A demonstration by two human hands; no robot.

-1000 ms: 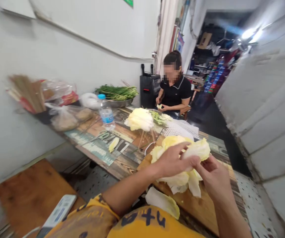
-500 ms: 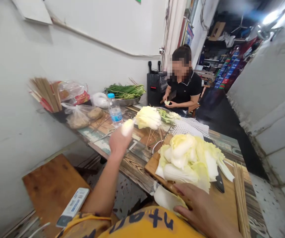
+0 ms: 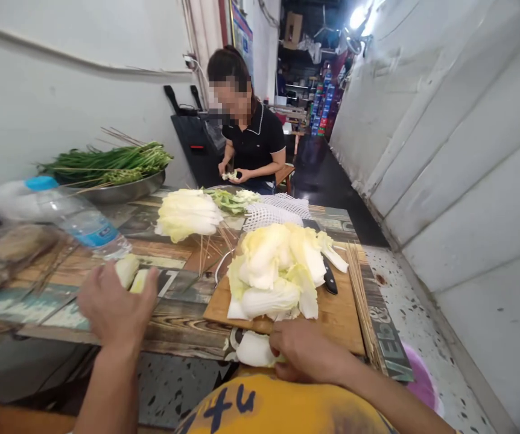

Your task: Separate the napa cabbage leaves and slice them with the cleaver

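My left hand (image 3: 115, 304) rests on the table at the left, fingers curled over two pale cabbage pieces (image 3: 130, 274). My right hand (image 3: 307, 352) sits at the near edge of the wooden cutting board (image 3: 341, 316), closed on a white cabbage leaf (image 3: 253, 349) that hangs off the table edge. A heap of cut napa cabbage leaves (image 3: 278, 271) lies on the board. A black-handled knife (image 3: 330, 280) pokes out from under the heap.
A skewered cabbage bundle (image 3: 187, 214) stands mid-table. Loose bamboo skewers (image 3: 362, 289) lie right of the board. A water bottle (image 3: 76, 217) and a steel bowl of green chives (image 3: 110, 169) are at the left. A person in a black shirt (image 3: 251, 141) sits at the far end. A white mesh sheet (image 3: 273, 211) lies nearby.
My left hand carried a cabbage piece leftwards and lowered it to the table beside another piece. My right hand dropped to the leaf at the board's near edge. The view swung right.
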